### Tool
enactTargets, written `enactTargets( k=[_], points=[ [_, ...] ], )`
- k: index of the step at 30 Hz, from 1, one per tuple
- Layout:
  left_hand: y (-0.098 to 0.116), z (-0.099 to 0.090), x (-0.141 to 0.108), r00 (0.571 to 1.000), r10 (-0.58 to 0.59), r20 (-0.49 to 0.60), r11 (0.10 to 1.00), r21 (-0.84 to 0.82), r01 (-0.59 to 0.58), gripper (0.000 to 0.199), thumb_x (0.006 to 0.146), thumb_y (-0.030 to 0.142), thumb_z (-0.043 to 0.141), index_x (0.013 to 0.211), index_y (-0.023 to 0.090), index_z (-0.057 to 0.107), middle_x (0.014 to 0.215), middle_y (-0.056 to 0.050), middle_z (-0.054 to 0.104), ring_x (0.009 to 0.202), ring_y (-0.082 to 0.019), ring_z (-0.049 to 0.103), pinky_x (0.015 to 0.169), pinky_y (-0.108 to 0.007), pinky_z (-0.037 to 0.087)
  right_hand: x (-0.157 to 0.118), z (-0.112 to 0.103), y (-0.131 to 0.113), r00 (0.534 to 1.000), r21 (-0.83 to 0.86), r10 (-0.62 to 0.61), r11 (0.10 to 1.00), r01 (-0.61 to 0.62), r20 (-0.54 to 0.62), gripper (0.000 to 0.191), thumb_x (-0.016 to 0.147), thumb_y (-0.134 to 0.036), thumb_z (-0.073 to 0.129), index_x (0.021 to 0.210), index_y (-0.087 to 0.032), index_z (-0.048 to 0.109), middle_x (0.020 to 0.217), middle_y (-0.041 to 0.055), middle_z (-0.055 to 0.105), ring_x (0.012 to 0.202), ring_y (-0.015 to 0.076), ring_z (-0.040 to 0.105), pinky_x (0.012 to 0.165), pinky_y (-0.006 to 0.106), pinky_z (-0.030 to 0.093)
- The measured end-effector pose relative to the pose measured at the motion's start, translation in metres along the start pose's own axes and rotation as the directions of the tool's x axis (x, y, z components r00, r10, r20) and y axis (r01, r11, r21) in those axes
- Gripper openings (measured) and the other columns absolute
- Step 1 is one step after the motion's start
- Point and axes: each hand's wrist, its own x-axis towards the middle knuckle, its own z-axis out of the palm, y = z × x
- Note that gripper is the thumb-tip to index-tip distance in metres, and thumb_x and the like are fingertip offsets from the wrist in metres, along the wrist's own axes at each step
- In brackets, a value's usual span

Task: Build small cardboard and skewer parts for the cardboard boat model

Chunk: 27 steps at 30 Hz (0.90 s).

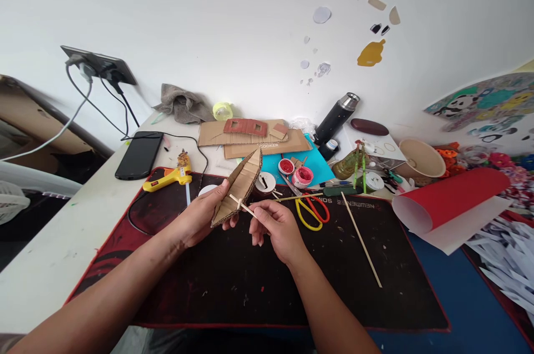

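A small boat-shaped piece made of corrugated cardboard is tilted up above the dark mat, with my left hand closed round its left side and lower part. Between the thumb and fingers of my right hand is a thin wooden stick. Its far end lies across the lower part of the cardboard boat, where a short pale crosspiece sits. Some of my left fingers are hidden behind the cardboard.
A yellow glue gun lies left on the black mat. Scissors and a long thin stick lie to the right. Behind are open red paint pots, cardboard sheets and a black flask. A red paper roll lies far right.
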Motion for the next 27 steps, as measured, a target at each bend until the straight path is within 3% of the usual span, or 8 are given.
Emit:
enactTargets(
  k=[8,17,21,24,27],
  points=[
    [0.002,0.003,-0.001,1.000,-0.013,-0.028,1.000,0.010,0.013,0.067,0.075,0.078,0.082,0.085,0.014,0.070,0.058,-0.007,0.069,0.050,-0.017,0.061,0.046,-0.025,0.047,0.000,0.000,0.000,1.000,0.010,-0.001,1.000,0.001,0.002,0.035,0.089,-0.051,0.083,0.097,-0.018,0.077,0.064,0.0004,0.073,0.044,0.0131,0.064,0.042,0.021,0.043],
    [0.002,0.003,-0.001,0.999,-0.001,-0.033,0.999,0.044,0.002,0.063,0.079,0.077,0.079,0.083,0.015,0.068,0.058,-0.006,0.069,0.050,-0.017,0.060,0.047,-0.026,0.047,-0.001,-0.001,0.001,1.000,-0.003,-0.005,1.000,0.005,-0.007,0.034,0.089,-0.050,0.083,0.099,-0.017,0.077,0.064,0.0006,0.073,0.044,0.0129,0.064,0.041,0.021,0.043],
    [0.007,0.001,-0.002,0.988,0.100,-0.114,0.993,0.075,-0.092,0.059,0.085,0.077,0.070,0.088,0.018,0.070,0.060,-0.004,0.068,0.053,-0.018,0.061,0.047,-0.027,0.045,-0.007,-0.008,0.001,0.999,-0.034,-0.017,0.999,0.016,-0.041,0.034,0.090,-0.050,0.081,0.100,-0.018,0.077,0.064,-0.0009,0.072,0.044,0.0125,0.063,0.041,0.020,0.043],
    [0.011,-0.003,-0.003,0.952,0.219,-0.216,0.972,0.130,-0.194,0.061,0.089,0.078,0.064,0.104,0.020,0.074,0.072,-0.004,0.074,0.056,-0.020,0.062,0.047,-0.030,0.046,-0.016,-0.014,0.002,1.000,-0.127,-0.006,0.992,0.002,-0.026,0.032,0.092,-0.049,0.078,0.100,-0.019,0.077,0.066,-0.0003,0.073,0.045,0.0131,0.065,0.043,0.021,0.045],
    [0.009,-0.010,-0.003,0.917,0.299,-0.263,0.940,0.245,-0.237,0.071,0.092,0.081,0.057,0.122,0.018,0.074,0.088,-0.008,0.080,0.073,-0.028,0.072,0.054,-0.034,0.052,-0.023,-0.015,0.005,0.999,-0.279,0.036,0.960,-0.032,0.010,0.025,0.096,-0.043,0.073,0.102,-0.019,0.077,0.069,0.0001,0.074,0.050,0.0140,0.068,0.046,0.022,0.046]
  ],
)
